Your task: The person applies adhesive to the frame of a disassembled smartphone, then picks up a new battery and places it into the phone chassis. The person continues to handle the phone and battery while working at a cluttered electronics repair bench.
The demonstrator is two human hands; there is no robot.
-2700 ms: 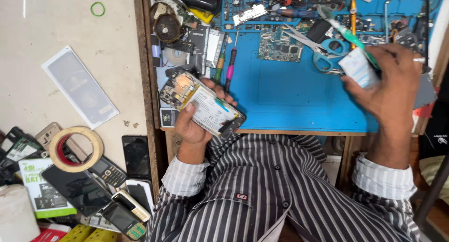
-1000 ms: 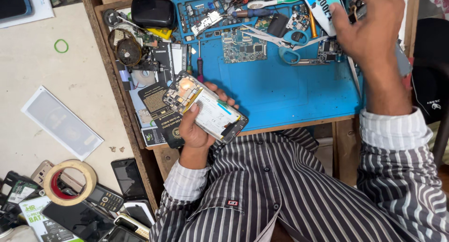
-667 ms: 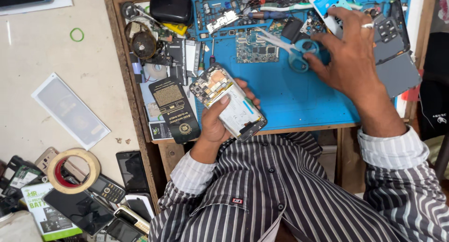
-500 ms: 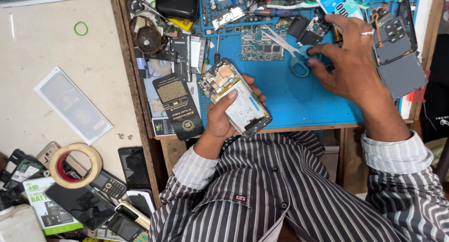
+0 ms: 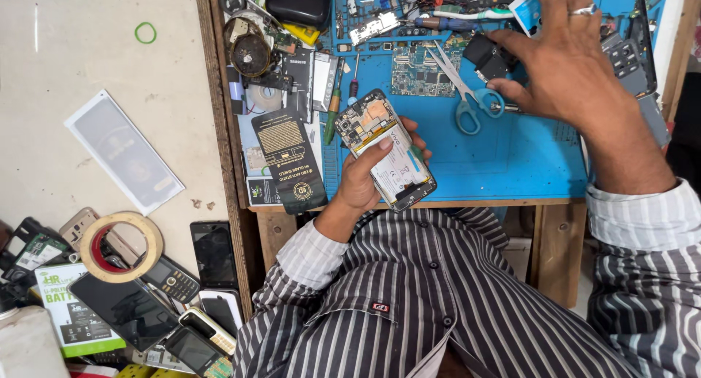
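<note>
Bright, even daylight, soft and diffuse; source direction cannot be told. Shadows faint: thin dark edge under the tape roll [image 5: 121, 246] on the floor [image 5: 95, 93], shade below the table [image 5: 511, 159] front. Colours saturated. Mild glare on black phone screens [image 5: 215, 254]. Focus sharp overall; right hand [image 5: 569, 64] slightly motion-softened. Slight wide-angle stretch at corners.

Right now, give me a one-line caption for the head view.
Left hand holds an opened phone over the blue mat; right hand reaches above scissors.
</note>
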